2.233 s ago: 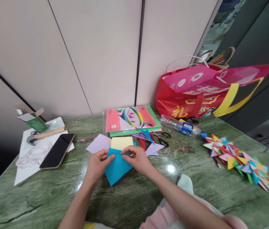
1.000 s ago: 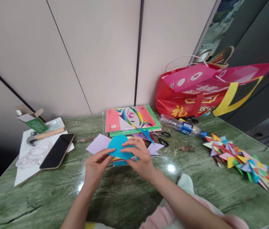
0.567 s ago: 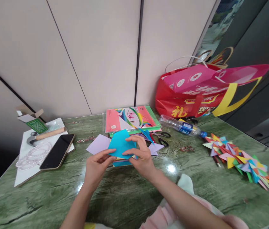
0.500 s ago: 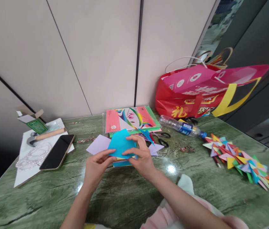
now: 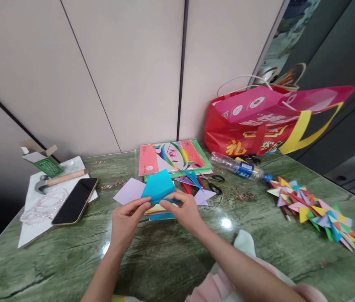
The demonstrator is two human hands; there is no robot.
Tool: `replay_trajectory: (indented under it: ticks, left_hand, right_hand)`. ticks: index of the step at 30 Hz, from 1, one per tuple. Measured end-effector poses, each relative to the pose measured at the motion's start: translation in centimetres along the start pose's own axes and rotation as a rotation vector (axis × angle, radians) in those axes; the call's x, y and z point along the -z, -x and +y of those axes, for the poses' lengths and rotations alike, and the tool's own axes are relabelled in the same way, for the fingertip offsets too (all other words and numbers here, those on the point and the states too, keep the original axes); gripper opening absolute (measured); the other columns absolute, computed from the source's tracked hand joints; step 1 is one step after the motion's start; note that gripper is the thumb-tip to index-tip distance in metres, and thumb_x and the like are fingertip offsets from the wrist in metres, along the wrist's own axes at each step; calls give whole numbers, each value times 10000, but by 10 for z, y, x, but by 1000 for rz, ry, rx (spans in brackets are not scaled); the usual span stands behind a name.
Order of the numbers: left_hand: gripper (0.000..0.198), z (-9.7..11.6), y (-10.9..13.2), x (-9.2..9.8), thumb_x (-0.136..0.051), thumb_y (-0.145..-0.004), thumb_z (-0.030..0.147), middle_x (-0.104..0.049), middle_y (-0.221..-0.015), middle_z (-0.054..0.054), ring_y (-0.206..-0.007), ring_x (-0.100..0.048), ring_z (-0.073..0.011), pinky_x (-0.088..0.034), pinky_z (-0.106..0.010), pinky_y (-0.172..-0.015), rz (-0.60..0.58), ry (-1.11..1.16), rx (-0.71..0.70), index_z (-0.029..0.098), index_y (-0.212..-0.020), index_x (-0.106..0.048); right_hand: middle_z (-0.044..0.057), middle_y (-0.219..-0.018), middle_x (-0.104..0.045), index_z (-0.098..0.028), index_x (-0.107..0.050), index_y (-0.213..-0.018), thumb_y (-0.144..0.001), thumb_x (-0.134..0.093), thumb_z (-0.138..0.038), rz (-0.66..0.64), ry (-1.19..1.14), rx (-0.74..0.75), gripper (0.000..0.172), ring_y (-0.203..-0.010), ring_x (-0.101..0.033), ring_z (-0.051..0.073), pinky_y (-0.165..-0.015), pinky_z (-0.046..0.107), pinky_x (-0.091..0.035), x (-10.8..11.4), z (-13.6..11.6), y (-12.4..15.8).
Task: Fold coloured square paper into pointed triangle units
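Some Bits Were Covered Up

The bright blue paper sheet (image 5: 157,184) hid part of the flat pile of coloured paper (image 5: 161,216). The bare left hand (image 5: 125,218) and right hand (image 5: 184,209) covered bits of its near edge. Both bare arms (image 5: 106,258) ran off the bottom. Words on the little green card box (image 5: 49,167) were too tiny to read.

Probably a home: green marbled table (image 5: 79,256), pale wall panels (image 5: 139,75), red shopping bag (image 5: 220,134), phone (image 5: 75,201)
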State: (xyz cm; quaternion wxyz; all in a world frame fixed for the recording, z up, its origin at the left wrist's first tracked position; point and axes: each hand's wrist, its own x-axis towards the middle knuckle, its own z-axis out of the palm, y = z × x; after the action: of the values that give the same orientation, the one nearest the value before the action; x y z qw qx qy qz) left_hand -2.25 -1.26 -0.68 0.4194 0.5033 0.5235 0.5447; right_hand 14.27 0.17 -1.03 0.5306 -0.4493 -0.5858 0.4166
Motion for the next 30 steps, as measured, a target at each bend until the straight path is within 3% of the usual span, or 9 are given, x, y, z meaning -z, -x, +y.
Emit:
replay_trajectory:
  ticks: [9,14,17,22,30]
  left_hand:
    - [159,-1,-1,-5,-730,-634,244,-741,-744,-33,-709,-696,-205,-551,-245,-669,-30,123,45,196,-785,-735]
    - [248,-2,1,-7,-718,-649,276,-740,-754,-53,-723,-694,-237,-557,-322,-707,-44,175,86,168,-872,-719]
    - [315,-1,1,-7,-710,-660,281,-739,-766,-64,-741,-692,-252,-549,-371,-748,-55,181,108,150,-946,-698]
    - [295,-1,2,-6,-725,-644,276,-739,-774,-64,-745,-692,-254,-552,-370,-748,-63,194,120,154,-912,-708]
    - [289,0,2,-9,-737,-626,289,-739,-746,-65,-718,-694,-248,-558,-369,-738,-41,241,141,147,-877,-717]
  right_hand:
    - [-26,-577,-528,-152,-571,-622,-623,-690,-361,78,-41,-103,241,-526,-446,97,-493,204,-368,-1,-5,1]
    - [-36,-538,-493,-156,-550,-607,-630,-684,-370,94,-22,-104,253,-493,-407,87,-476,204,-347,-1,-5,2]
    - [-31,-548,-504,-159,-559,-607,-635,-684,-364,100,-15,-86,242,-505,-421,91,-480,204,-356,-1,-5,2]
    - [8,-658,-591,-161,-604,-623,-616,-704,-343,120,-12,-25,208,-628,-521,134,-535,220,-405,1,-3,1]
    - [-1,-580,-596,-152,-617,-593,-587,-726,-350,125,-58,-135,226,-501,-461,99,-470,215,-381,0,-5,1]
